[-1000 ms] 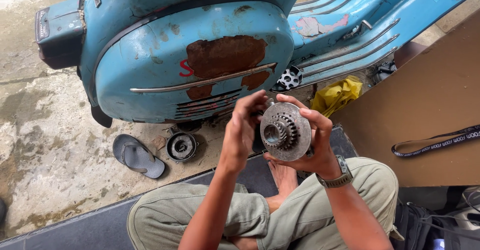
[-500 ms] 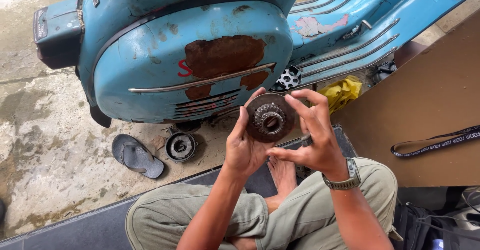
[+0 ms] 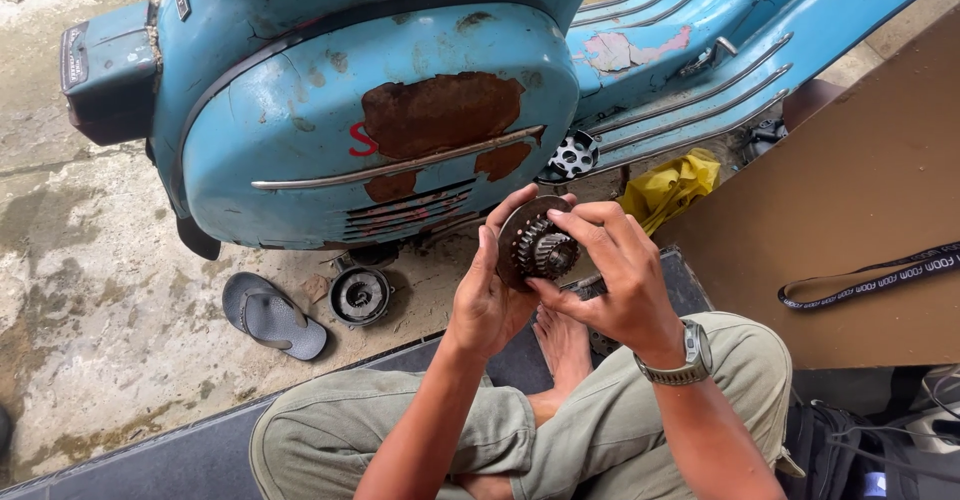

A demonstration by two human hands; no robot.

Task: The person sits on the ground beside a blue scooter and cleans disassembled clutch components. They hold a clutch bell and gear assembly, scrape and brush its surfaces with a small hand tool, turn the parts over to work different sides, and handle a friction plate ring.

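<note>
At the far left the scooter's dark tail lamp (image 3: pixel 105 65) juts over stained, cracked concrete (image 3: pixel 90 260), which lies open down to the near edge of a dark mat (image 3: pixel 190 450); a grey sandal (image 3: pixel 272 315) lies flat on that concrete, and just to its right sits a round, dirty metal cover (image 3: pixel 359 295), close under the scooter; the pale blue scooter body (image 3: pixel 300 130), curved sheet metal with rust patches and a chrome strip, fills the far side and hems in the space above the hands; the left hand (image 3: pixel 487 295) cups a rusty round clutch disc (image 3: pixel 520 235) from behind, thumb on its rim, fingers curled; the disc stands on edge, its toothed steel hub (image 3: pixel 545 250) facing the person; the right hand (image 3: pixel 615 280), a metal watch at its wrist, pinches the hub with fingertips; a yellow rag (image 3: pixel 670 185) lies beyond; at the right a brown board (image 3: pixel 860 230) carries a dark strap (image 3: pixel 870 280).
</note>
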